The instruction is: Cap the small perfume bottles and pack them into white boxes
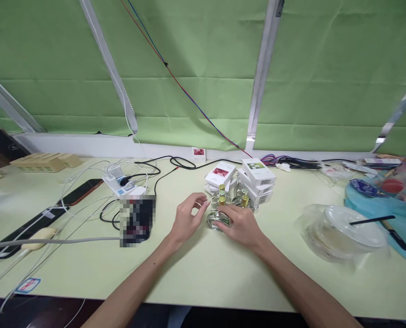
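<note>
Several small clear glass bottles with gold tops (222, 200) stand close together at the middle of the table. My right hand (240, 224) is closed around the nearest glass bottle (213, 221), thumb at its front and fingers over its top. Just left of the bottles is my left hand (190, 215), its fingers bent and a gap showing between thumb and fingers; I see nothing in it. Behind the bottles lies a stack of white boxes with a red picture (221, 172), beside another stack with a green picture (256, 169).
A phone-like dark device (139, 221), partly pixelated, lies left among cables near a white power strip (115, 184). At right a bagged white bowl (353, 225) stands by a blue plastic bag (356, 196). A small card box (198, 154) leans at the back.
</note>
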Demonstrator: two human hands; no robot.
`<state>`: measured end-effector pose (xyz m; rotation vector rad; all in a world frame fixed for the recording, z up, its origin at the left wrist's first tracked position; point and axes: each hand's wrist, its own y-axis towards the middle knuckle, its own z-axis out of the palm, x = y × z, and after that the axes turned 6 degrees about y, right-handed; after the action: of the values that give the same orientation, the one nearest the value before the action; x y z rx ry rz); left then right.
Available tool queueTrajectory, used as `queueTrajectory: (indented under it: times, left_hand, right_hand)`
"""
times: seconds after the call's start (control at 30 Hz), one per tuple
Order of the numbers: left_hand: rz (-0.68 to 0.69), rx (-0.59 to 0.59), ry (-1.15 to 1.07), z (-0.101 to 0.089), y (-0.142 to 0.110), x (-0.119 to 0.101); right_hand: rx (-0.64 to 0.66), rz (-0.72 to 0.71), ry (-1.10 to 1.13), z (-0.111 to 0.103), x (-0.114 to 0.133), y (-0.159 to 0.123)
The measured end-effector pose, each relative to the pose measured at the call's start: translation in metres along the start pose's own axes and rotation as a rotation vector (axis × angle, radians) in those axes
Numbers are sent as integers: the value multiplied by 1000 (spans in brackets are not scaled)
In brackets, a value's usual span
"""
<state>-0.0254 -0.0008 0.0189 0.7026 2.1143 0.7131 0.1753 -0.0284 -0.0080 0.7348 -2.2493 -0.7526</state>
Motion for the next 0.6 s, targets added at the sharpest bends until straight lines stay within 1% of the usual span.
queueTrajectory:
  times: [0.1, 0.3, 0.5, 0.6]
  left_hand:
    - [47, -6, 3, 2, -2, -3]
    - [151, 43, 1, 5, -8, -8]
    - [110, 110, -60, 13, -15, -9]
    - [117, 148, -53, 15, -16, -10]
  right_hand:
    - [7, 1, 4, -1, 1, 0]
    - [21, 29, 49, -3, 3, 2]
    - [17, 47, 65, 0, 2, 1]
    - [18, 47, 70, 0, 2, 2]
